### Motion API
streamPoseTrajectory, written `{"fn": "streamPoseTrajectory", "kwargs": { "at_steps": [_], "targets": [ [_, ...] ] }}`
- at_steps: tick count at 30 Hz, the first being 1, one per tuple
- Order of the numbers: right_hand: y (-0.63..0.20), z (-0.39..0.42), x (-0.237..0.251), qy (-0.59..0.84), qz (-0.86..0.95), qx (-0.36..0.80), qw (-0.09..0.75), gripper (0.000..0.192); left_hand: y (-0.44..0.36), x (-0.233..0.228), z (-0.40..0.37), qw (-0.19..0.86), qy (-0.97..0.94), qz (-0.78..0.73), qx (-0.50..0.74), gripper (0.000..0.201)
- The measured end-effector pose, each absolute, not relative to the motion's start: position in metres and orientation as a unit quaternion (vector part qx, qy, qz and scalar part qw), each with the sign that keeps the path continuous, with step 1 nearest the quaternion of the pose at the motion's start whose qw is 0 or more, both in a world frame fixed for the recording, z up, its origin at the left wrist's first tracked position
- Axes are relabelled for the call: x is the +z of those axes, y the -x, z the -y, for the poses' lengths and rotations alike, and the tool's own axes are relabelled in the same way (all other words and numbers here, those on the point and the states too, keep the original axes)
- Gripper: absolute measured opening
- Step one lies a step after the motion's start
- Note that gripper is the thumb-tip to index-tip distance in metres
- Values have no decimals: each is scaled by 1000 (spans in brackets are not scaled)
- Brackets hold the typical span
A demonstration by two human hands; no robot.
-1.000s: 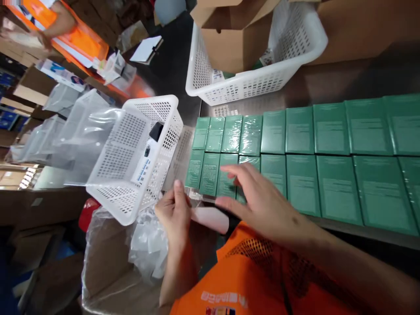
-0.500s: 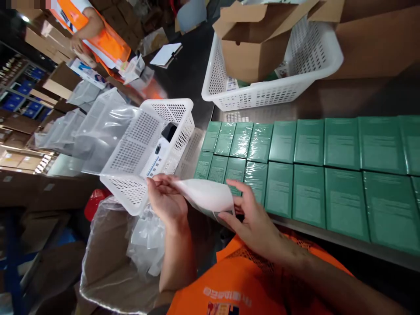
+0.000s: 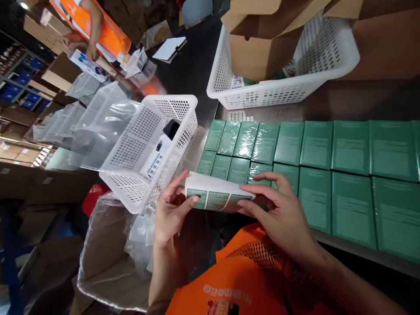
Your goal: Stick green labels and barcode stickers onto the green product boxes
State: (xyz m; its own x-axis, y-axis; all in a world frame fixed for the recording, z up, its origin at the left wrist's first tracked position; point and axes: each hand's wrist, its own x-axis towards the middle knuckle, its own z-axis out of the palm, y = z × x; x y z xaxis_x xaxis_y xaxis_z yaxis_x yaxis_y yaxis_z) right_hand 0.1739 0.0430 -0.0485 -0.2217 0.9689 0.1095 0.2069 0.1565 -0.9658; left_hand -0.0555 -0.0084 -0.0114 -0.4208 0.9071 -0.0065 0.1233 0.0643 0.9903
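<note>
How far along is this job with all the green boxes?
Done, it seems: two rows of green boxes lie flat across the table, the few nearest the white basket shiny with film. In hand: the left hand and right hand hold a sheet of green labels. Whether any box carries one, I cannot tell.

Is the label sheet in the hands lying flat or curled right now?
Curled. The label sheet bows into a roll between the left hand and right hand, green labels facing out, held above the table edge.
</note>
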Motion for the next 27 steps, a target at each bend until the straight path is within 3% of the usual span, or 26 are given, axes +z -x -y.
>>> {"fn": "streamPoseTrajectory", "kwargs": {
  "at_steps": [4,6,8,11,13,17,21,23,27],
  "targets": [
    [-177,-45,-43,460,682,419,385,15,56,-6,2,304,-443,-650,537,18],
    [-179,-45,-40,476,674,437,357,18,56,-6,-1,251,-479,-657,525,11],
    [-181,-45,-39,500,652,459,337,21,56,-7,-2,226,-504,-652,519,9],
    [-182,-45,-37,511,636,477,328,12,54,-11,-1,295,-463,-641,537,15],
    [-182,-44,-37,488,668,433,359,8,52,-16,-1,331,-412,-652,544,21],
    [-186,-33,-34,364,775,305,417,18,62,-33,-11,292,-351,-696,555,31],
    [-203,-21,-21,218,772,427,418,12,91,-47,-25,268,-332,-714,556,33],
    [-215,-24,-10,226,743,458,432,8,102,-48,-28,276,-335,-713,551,26],
    [-230,-52,4,357,715,370,473,11,99,-40,-25,318,-356,-696,537,20]
  ]
}}
